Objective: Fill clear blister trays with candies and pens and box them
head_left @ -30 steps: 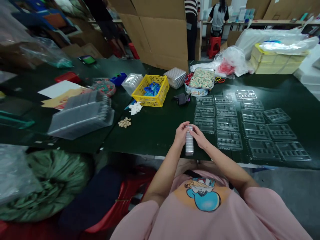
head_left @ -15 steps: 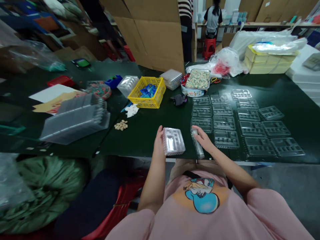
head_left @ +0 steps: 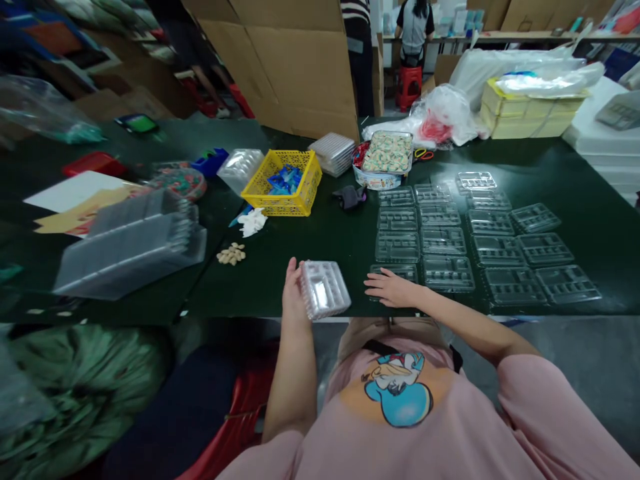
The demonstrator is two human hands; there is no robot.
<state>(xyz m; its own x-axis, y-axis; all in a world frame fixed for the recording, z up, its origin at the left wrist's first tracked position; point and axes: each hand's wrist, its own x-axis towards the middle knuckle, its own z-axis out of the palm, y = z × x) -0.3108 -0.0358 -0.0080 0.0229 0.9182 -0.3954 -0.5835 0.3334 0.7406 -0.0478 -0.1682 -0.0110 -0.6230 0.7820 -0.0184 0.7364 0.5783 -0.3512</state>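
My left hand (head_left: 296, 292) grips a stack of clear plastic trays (head_left: 326, 289) by its left side, tilted above the table's front edge. Flat over one single clear tray (head_left: 400, 271) on the dark green table (head_left: 270, 280) lies my right hand (head_left: 393, 289), fingers spread and pointing left. That tray is partly hidden by the hand. Beyond and to the right, several more compartmented trays (head_left: 447, 272) are laid out in rows on the tabletop.
A yellow basket (head_left: 300, 200) holds blue packets. Beside it stand a stack of trays (head_left: 334, 153) and a round tin (head_left: 377, 179) topped by a filled tray. Small beige pieces (head_left: 231, 254) lie at left, near a long stack of clear plastic (head_left: 125, 247). Coworkers stand behind cardboard (head_left: 295, 73).
My right hand has set its tray down at the near end of a row and opened over it. The stack in my left hand has shifted left. The view has turned slightly.
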